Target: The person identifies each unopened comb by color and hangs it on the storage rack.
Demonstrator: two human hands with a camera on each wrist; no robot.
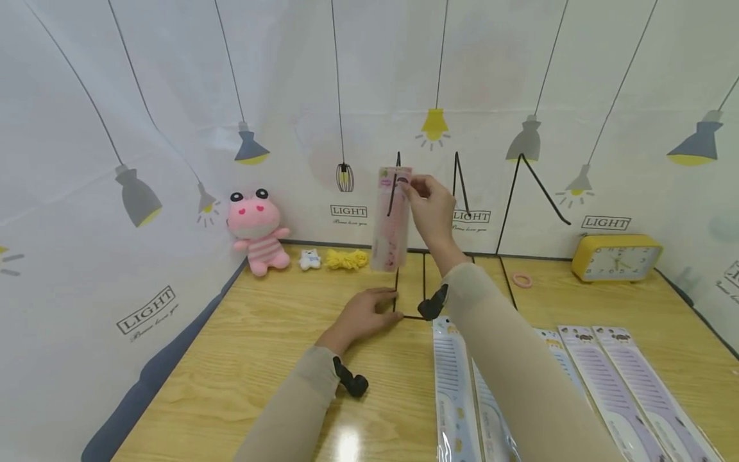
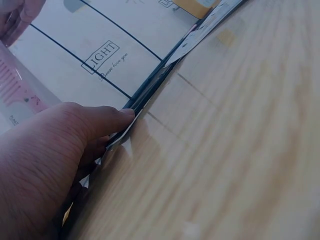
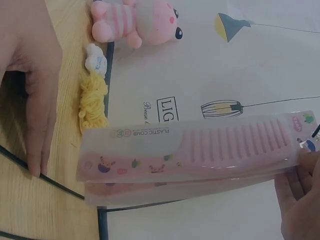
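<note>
My right hand (image 1: 433, 208) pinches the top end of a pink plastic comb in a clear packet (image 1: 389, 240), which hangs down at a hook of the black wire rack (image 1: 499, 218). In the right wrist view, the held comb (image 3: 235, 145) overlaps a second pink packaged comb (image 3: 135, 190) just behind it. Low on the table, my left hand (image 1: 366, 314) rests with its fingers fairly straight, the fingertips and thumb touching the rack's base wire. From the left wrist view, the thumb (image 2: 107, 120) lies against that dark wire.
Blue packaged combs (image 1: 453, 385) and purple ones (image 1: 612, 385) lie on the right side of the table. A pink plush toy (image 1: 262, 240), a small white figure (image 1: 310, 259) and yellow yarn (image 1: 346, 259) line the back left. A pink ring (image 1: 522, 276) and a yellow clock (image 1: 618, 256) sit back right.
</note>
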